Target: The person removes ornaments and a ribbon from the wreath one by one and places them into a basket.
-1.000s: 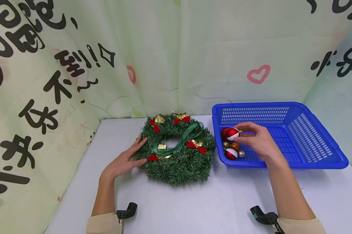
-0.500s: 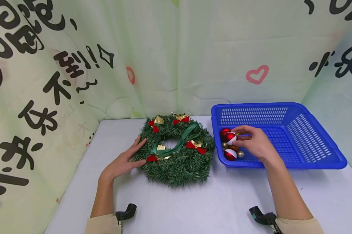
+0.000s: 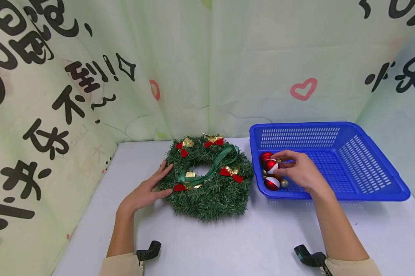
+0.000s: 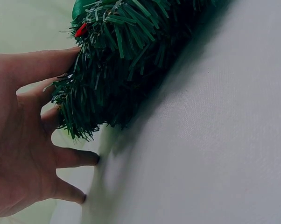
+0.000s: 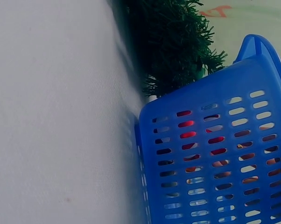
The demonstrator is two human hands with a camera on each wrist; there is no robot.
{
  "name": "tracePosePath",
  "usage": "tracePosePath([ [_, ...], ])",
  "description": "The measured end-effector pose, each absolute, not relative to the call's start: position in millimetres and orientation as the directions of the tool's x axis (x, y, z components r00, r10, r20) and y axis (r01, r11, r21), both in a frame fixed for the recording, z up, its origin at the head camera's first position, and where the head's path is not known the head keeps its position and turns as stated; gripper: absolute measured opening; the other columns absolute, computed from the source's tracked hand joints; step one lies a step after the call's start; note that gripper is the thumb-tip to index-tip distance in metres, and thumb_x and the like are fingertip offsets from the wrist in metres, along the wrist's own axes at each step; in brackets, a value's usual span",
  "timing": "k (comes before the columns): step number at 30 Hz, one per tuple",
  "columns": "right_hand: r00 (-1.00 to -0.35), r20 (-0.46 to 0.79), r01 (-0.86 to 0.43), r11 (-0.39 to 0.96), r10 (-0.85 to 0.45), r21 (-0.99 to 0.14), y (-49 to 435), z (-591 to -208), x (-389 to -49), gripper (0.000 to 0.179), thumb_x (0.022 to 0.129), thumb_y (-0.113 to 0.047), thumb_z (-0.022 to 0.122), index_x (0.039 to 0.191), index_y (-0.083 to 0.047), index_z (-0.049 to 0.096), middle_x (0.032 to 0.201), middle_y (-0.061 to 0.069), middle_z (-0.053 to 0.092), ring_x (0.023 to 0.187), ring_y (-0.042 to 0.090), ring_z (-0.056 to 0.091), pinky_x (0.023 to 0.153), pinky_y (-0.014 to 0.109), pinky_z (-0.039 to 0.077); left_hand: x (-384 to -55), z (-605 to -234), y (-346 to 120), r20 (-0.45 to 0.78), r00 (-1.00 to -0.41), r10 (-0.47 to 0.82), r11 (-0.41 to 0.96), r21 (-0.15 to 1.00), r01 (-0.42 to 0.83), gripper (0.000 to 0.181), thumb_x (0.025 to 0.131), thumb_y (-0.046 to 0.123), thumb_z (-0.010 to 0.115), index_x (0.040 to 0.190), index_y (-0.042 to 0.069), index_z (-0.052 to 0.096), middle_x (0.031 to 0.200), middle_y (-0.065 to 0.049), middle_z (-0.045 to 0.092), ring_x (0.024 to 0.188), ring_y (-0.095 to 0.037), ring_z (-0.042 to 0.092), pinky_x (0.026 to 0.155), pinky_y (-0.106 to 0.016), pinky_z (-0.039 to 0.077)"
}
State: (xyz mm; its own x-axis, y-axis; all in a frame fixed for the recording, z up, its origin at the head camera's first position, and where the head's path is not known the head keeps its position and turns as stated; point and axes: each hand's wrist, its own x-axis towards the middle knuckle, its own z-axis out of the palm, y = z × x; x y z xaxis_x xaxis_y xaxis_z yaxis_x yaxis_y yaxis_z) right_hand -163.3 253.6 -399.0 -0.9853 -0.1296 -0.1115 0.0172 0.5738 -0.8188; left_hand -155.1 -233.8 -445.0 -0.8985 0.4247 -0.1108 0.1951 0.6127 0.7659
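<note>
A green Christmas wreath (image 3: pixel 207 203) with red and gold bows (image 3: pixel 231 173) and a green ribbon (image 3: pixel 214 165) lies on the table. My left hand (image 3: pixel 147 191) rests against its left side, fingers spread and fairly straight; in the left wrist view the fingers (image 4: pixel 42 65) touch the needles. Inside the left end of the blue basket, my right hand (image 3: pixel 298 170) pinches a red-and-white Christmas ball (image 3: pixel 270 165) near its cap. Around it lie a red ball (image 3: pixel 265 156), another red-and-white ball (image 3: pixel 272 183) and smaller gold balls (image 3: pixel 284 183). In the right wrist view the basket wall mostly hides this hand.
The blue plastic basket (image 3: pixel 331 194) stands on the right of the white table (image 3: pixel 228 245), close beside the wreath. A pale green curtain (image 3: pixel 228 76) with black writing and pink hearts hangs behind and at both sides.
My right hand has moved slightly left and down with the red-and-white ball, lowering it among the other balls in the basket. My left hand stays against the wreath.
</note>
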Motion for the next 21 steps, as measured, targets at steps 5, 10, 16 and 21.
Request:
tracePosePath([
  [5,-0.984,-0.118,0.020,0.586,-0.130,-0.810,253.6,-398.8,-163.0,0.044,0.096,-0.015,0.076,0.137,-0.006,0.065,0.140,0.027,0.061,0.124,0.045,0.065,0.088,0.045,0.062,-155.7,-446.3,-233.5,-0.112,-0.897,0.427,0.611,0.767,0.195,0.082,0.101,0.038,0.068,0.168,0.032,0.021,0.177,0.004,-0.001,0.161,-0.040,0.011,0.121,-0.069,0.025],
  [10,-0.983,-0.128,0.028,0.579,-0.132,-0.815,253.8,-398.8,-161.9,0.042,0.097,-0.015,0.075,0.137,-0.006,0.065,0.138,0.026,0.063,0.123,0.043,0.066,0.088,0.043,0.062,-156.1,-447.3,-233.7,-0.113,-0.898,0.426,0.614,0.764,0.196,0.082,0.101,0.039,0.068,0.168,0.034,0.021,0.177,0.004,-0.001,0.161,-0.039,0.011,0.121,-0.070,0.025],
  [16,-0.981,-0.132,0.032,0.560,-0.140,-0.828,253.1,-397.2,-161.6,0.041,0.097,-0.015,0.074,0.136,-0.006,0.065,0.139,0.025,0.063,0.123,0.042,0.067,0.087,0.039,0.062,-157.2,-448.0,-234.1,-0.109,-0.900,0.422,0.621,0.758,0.199,0.082,0.101,0.040,0.068,0.167,0.036,0.021,0.177,0.005,0.000,0.161,-0.039,0.012,0.121,-0.070,0.025],
  [21,-0.981,-0.130,0.027,0.558,-0.146,-0.829,253.3,-396.8,-161.8,0.040,0.097,-0.014,0.074,0.136,-0.006,0.066,0.139,0.024,0.064,0.122,0.041,0.067,0.086,0.036,0.061,-156.3,-447.1,-234.3,-0.111,-0.899,0.423,0.617,0.762,0.197,0.082,0.101,0.039,0.068,0.167,0.035,0.021,0.177,0.005,0.000,0.161,-0.039,0.011,0.121,-0.070,0.024],
])
